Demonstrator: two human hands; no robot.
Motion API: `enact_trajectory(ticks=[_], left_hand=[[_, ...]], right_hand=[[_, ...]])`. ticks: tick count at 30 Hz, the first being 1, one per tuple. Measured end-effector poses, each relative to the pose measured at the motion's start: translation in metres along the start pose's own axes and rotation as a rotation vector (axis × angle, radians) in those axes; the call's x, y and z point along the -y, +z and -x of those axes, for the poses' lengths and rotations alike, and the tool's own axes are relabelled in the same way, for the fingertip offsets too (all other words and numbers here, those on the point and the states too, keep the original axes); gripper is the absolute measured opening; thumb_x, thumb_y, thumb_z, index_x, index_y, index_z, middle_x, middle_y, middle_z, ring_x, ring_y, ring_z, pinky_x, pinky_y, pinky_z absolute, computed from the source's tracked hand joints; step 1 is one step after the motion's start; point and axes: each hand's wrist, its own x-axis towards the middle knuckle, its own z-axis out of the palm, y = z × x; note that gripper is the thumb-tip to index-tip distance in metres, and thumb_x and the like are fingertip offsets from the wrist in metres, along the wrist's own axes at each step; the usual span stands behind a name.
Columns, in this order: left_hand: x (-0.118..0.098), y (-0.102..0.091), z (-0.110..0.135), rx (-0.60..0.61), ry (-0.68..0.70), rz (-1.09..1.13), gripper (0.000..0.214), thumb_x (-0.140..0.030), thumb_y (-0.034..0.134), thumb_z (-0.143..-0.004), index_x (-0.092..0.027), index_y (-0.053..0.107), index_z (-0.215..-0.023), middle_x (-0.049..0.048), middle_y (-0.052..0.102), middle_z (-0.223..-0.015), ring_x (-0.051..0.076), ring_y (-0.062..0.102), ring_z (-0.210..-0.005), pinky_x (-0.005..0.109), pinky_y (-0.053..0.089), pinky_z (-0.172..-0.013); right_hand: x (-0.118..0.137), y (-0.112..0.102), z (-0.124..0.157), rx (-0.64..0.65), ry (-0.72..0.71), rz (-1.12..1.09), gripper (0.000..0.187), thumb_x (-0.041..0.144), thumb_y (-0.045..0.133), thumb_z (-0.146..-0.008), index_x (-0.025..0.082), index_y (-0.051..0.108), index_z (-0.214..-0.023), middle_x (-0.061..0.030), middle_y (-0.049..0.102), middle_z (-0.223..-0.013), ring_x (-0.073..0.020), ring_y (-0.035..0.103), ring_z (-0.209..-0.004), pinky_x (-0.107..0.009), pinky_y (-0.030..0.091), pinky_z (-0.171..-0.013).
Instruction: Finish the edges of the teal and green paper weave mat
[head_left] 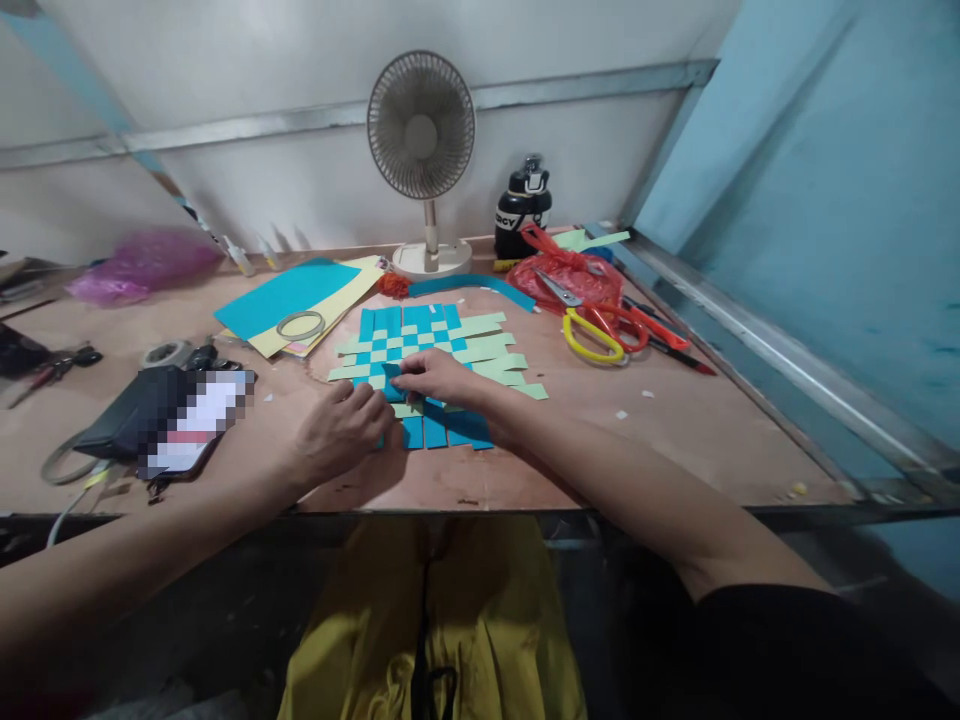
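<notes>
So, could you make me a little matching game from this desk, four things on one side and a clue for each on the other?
Things:
1. Woven paper mat
2. Scissors
3. Fan
4. Bottle

Clues:
A. Black, with a white band
B. Has a yellow handle
C. Partly covered by the right hand
D. Stands on a rounded pale base

Pairs: 1-C, 2-B, 3-D, 4-A
</notes>
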Motion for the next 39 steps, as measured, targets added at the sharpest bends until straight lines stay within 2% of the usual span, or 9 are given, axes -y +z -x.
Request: enact_trajectory(ticks=[5,8,12,16,22,25,30,35,39], left_hand=[[-0.004,-0.006,-0.019,0.145,0.015,0.012,0.027,-0.003,0.041,-0.085,-0.013,0.066,-0.078,0.0136,0.063,-0.073,0.027,0.057,-0.072,0.038,0.036,-0.062],[0.008,-0.002,-0.030,0.231,0.052,0.125,0.027,-0.002,0.043,-0.081,-0.015,0.066,-0.085,0.0129,0.067,-0.079,0.027,0.059,-0.078,0.039,0.037,-0.068],[0.028,0.005,-0.040,0.330,0.076,0.244,0.024,-0.006,0.044,-0.079,-0.019,0.064,-0.080,0.0076,0.069,-0.080,0.024,0.061,-0.081,0.036,0.036,-0.072],[0.035,0.007,-0.042,0.342,0.105,0.261,0.023,-0.007,0.044,-0.079,-0.020,0.062,-0.081,0.0052,0.070,-0.082,0.022,0.061,-0.081,0.033,0.037,-0.073],[0.032,0.001,-0.041,0.398,0.155,0.164,0.022,-0.005,0.045,-0.078,-0.019,0.062,-0.081,0.0047,0.070,-0.081,0.020,0.061,-0.078,0.032,0.037,-0.070],[0.030,0.000,-0.041,0.380,0.161,0.148,0.022,-0.006,0.044,-0.079,-0.019,0.062,-0.081,0.0048,0.070,-0.080,0.020,0.061,-0.077,0.032,0.037,-0.071],[0.021,-0.003,-0.042,0.319,0.082,0.183,0.025,-0.004,0.043,-0.077,-0.018,0.065,-0.080,0.0086,0.068,-0.072,0.022,0.061,-0.072,0.035,0.037,-0.073],[0.011,-0.003,-0.046,0.348,0.007,0.169,0.027,-0.005,0.042,-0.080,-0.015,0.067,-0.078,0.0119,0.068,-0.071,0.024,0.061,-0.074,0.037,0.036,-0.073],[0.000,0.001,-0.048,0.401,-0.044,0.164,0.030,-0.005,0.042,-0.082,-0.013,0.069,-0.092,0.0160,0.069,-0.076,0.028,0.061,-0.078,0.041,0.034,-0.075]], right_hand=[[0.001,-0.001,-0.001,0.023,0.017,-0.066,0.025,0.020,0.062,-0.079,0.017,0.048,-0.058,0.0038,0.051,-0.054,-0.0105,0.055,-0.056,-0.022,0.039,-0.054],[0.001,-0.002,-0.002,0.030,0.019,-0.065,0.022,0.016,0.060,-0.077,0.017,0.049,-0.058,0.0046,0.050,-0.053,-0.0090,0.052,-0.054,-0.022,0.037,-0.053],[-0.001,-0.003,-0.006,0.022,0.008,-0.015,0.019,0.012,0.059,-0.075,0.016,0.054,-0.057,0.0037,0.052,-0.052,-0.0086,0.048,-0.053,-0.022,0.034,-0.051],[-0.005,-0.003,-0.011,0.018,0.004,-0.020,0.016,0.009,0.059,-0.074,0.015,0.060,-0.059,0.0017,0.057,-0.053,-0.0098,0.052,-0.055,-0.022,0.036,-0.053],[-0.006,-0.003,-0.010,0.028,0.005,-0.058,0.016,0.010,0.060,-0.075,0.015,0.061,-0.060,0.0002,0.060,-0.055,-0.0111,0.056,-0.056,-0.023,0.040,-0.054],[-0.005,-0.003,-0.008,0.020,0.009,-0.079,0.017,0.011,0.061,-0.075,0.015,0.059,-0.058,0.0007,0.058,-0.053,-0.0109,0.056,-0.055,-0.023,0.041,-0.055],[-0.005,-0.001,-0.007,0.005,0.013,-0.105,0.018,0.011,0.062,-0.072,0.016,0.056,-0.056,0.0021,0.056,-0.052,-0.0104,0.054,-0.054,-0.023,0.041,-0.055],[-0.003,-0.003,-0.006,0.011,0.037,-0.121,0.020,0.010,0.061,-0.072,0.016,0.055,-0.054,0.0026,0.053,-0.050,-0.0099,0.052,-0.054,-0.022,0.039,-0.054],[0.003,-0.007,-0.003,0.030,0.080,-0.161,0.018,0.011,0.056,-0.073,0.017,0.056,-0.056,0.0003,0.057,-0.054,-0.0120,0.055,-0.054,-0.024,0.042,-0.054]])
